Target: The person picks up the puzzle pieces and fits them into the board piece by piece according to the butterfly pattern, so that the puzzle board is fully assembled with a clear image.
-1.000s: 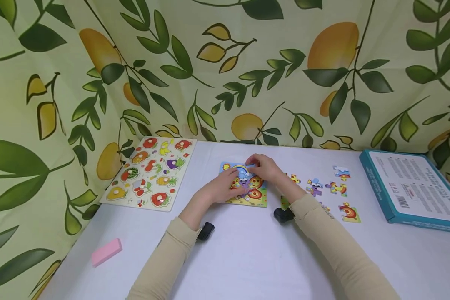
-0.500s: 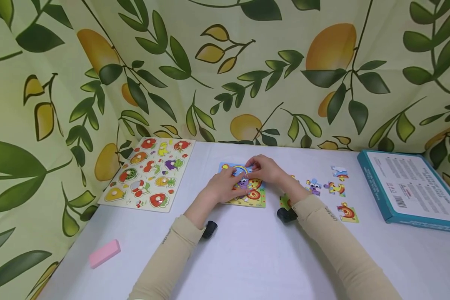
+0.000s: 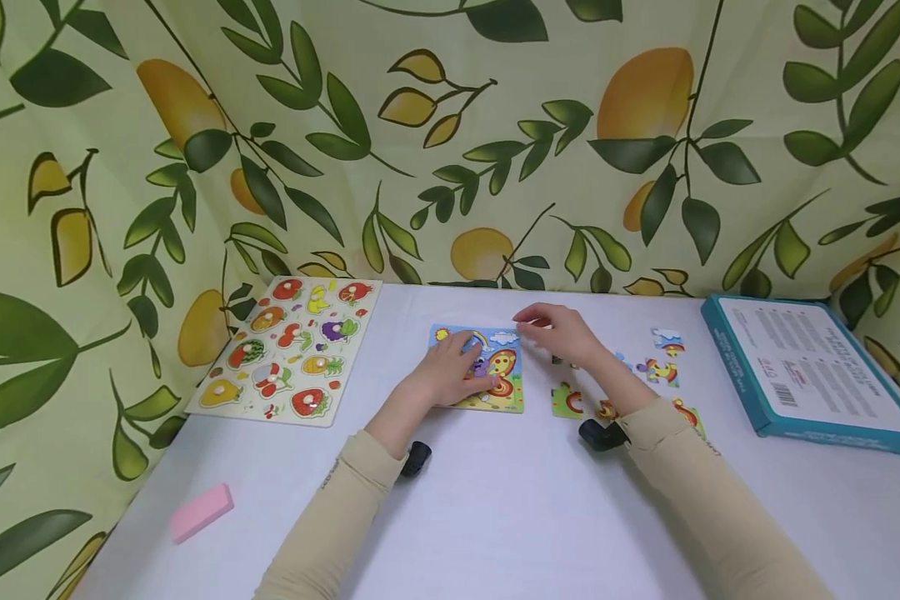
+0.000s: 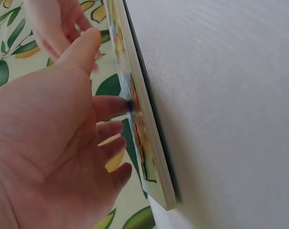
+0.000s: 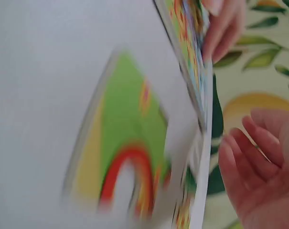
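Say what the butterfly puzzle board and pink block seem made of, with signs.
Butterfly puzzle board: probably wood or fibreboard, smooth printed finish; the edge looks pale, bare.
Pink block: perhaps foam or rubber; matte, evenly coloured, too small to settle.

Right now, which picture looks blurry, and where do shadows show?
Right wrist view: the green, red-arched puzzle piece is blurred; head view: fairly sharp, soft shadows beside the beige fabric sleeves; left wrist view: a dark shadow runs along the thin, pale-edged puzzle board on the white tabletop.

puzzle (image 3: pixel 506 365): multicoloured butterfly | backdrop (image 3: pixel 450 150): leafy cream | block (image 3: pixel 202 513): pink
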`<state>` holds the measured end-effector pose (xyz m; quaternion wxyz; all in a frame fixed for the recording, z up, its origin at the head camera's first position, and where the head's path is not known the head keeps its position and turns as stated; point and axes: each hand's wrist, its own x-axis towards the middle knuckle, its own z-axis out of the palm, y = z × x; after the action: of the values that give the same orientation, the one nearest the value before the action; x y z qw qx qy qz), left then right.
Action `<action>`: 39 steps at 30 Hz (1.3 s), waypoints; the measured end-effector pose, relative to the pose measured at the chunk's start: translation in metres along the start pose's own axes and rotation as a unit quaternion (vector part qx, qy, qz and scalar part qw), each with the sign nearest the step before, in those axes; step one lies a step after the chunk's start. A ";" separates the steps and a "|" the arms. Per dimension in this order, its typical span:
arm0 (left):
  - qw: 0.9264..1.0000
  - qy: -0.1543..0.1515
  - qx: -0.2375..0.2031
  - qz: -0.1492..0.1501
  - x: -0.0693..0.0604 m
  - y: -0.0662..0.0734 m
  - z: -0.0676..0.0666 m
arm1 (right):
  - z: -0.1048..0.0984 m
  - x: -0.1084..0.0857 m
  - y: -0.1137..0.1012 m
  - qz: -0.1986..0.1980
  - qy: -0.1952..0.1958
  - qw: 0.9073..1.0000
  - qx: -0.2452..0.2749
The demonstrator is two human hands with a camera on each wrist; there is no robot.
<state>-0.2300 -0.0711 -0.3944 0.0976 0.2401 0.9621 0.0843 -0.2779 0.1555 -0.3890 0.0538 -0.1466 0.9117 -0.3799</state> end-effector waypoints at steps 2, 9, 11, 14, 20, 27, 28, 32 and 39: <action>1.000 -0.001 -0.013 0.005 -0.001 -0.001 0.000 | -0.011 -0.007 0.010 0.020 0.035 0.999 0.000; 0.999 -0.002 -0.037 0.015 -0.001 -0.003 -0.001 | -0.045 -0.032 0.043 0.095 0.121 0.988 -0.010; 0.999 -0.001 -0.046 0.016 -0.002 -0.004 -0.001 | -0.052 -0.038 0.052 0.109 0.139 0.984 -0.026; 0.998 -0.003 -0.053 0.016 -0.003 -0.005 -0.002 | -0.062 -0.045 0.067 0.131 0.159 0.977 -0.046; 0.998 -0.007 -0.058 0.018 -0.004 -0.004 -0.002 | -0.083 -0.058 0.093 0.225 0.133 0.964 -0.059; 0.998 -0.005 -0.056 0.020 -0.004 -0.004 -0.003 | -0.092 -0.064 0.103 0.249 0.104 0.962 -0.033; 0.998 -0.002 -0.057 0.022 -0.004 -0.004 -0.003 | -0.092 -0.064 0.104 0.249 0.106 0.962 -0.028; 0.998 -0.001 -0.057 0.024 -0.004 -0.004 -0.002 | -0.093 -0.063 0.104 0.263 0.116 0.958 -0.010; 0.998 0.001 -0.054 0.024 -0.004 -0.004 -0.002 | -0.091 -0.061 0.102 0.258 0.161 0.953 -0.003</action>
<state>-0.2290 -0.0770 -0.3924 0.1076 0.2576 0.9502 0.1386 -0.2620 0.3039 -0.3979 0.0023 0.1569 0.9162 -0.3687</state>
